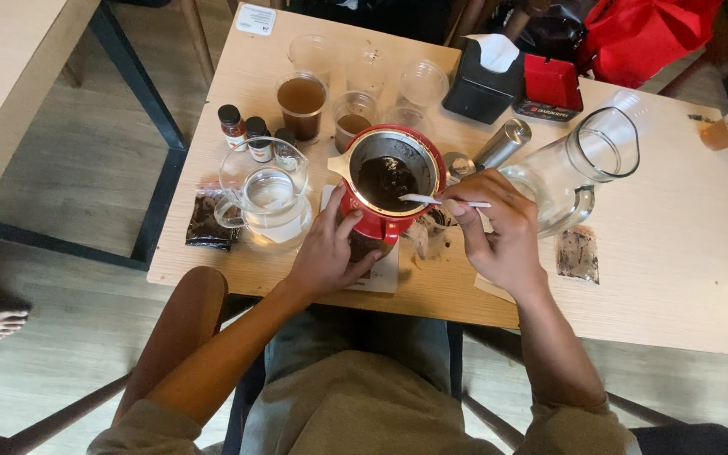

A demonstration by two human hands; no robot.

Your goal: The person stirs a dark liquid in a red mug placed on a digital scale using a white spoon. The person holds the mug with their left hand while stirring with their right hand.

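A round red pot [389, 198] with a metal-rimmed strainer of dark wet grounds stands at the near middle of the pale wooden table [676, 278]. The left hand [326, 253] wraps its near side, fingers clamped on the red wall. Right of the pot, the right hand [503, 232] pinches a thin white stick [431, 200], tip reaching over the grounds, wrist bent inward.

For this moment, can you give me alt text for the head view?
Seen from above, a seated person's left hand steadies a red strainer cup of dark grounds while the right hand holds a white spoon over it. Glass pitchers, plastic cups and small bottles crowd the wooden table.
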